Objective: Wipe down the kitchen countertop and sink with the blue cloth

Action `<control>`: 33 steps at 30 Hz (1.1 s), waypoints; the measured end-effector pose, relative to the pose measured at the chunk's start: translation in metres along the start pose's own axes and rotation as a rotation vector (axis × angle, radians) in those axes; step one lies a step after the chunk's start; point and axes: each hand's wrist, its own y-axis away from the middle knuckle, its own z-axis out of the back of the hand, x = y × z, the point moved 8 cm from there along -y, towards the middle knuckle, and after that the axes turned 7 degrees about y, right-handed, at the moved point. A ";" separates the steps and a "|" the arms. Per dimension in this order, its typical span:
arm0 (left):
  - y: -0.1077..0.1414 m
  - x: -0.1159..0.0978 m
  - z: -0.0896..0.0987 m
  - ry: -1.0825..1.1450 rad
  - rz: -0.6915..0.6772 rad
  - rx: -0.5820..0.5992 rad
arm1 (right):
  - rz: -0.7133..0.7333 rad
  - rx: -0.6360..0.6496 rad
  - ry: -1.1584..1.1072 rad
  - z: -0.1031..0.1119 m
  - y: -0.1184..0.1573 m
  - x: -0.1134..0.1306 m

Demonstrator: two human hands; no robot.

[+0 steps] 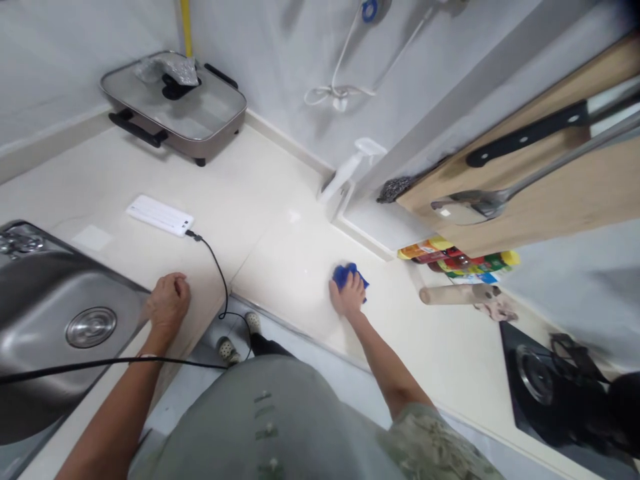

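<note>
My right hand (350, 297) presses a bunched blue cloth (343, 273) onto the cream countertop (285, 233), with its fingers over the cloth. On the other side, my left hand (169, 299) rests at the counter's edge beside the steel sink (40, 293). Its fingers are curled in, and nothing shows in them. A white power bank (160, 215) lies on the counter just beyond my left hand. From its end a black cable (216, 260) runs down over the counter's edge.
An electric pan with a glass lid (200, 110) fills the back corner. To the right are a wooden board (560, 180), a knife (530, 140), a metal spatula (470, 207), several sauce bottles (460, 259), a rolling-pin-like cylinder (450, 295) and a black stove (530, 400).
</note>
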 end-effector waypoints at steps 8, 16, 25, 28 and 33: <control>-0.002 -0.012 0.008 -0.093 0.096 -0.008 | 0.340 0.061 -0.131 -0.014 -0.018 0.201; -0.002 -0.015 0.007 -0.090 0.113 0.023 | 0.766 0.183 -0.210 0.015 0.097 0.215; 0.004 -0.018 0.005 -0.061 0.069 0.006 | 0.813 0.225 -0.098 0.050 0.169 0.001; 0.005 -0.017 0.004 -0.042 0.071 0.005 | 0.843 0.229 -0.034 0.057 0.191 -0.035; 0.007 -0.014 0.000 0.013 0.073 0.031 | 0.913 0.162 0.088 0.048 0.200 -0.001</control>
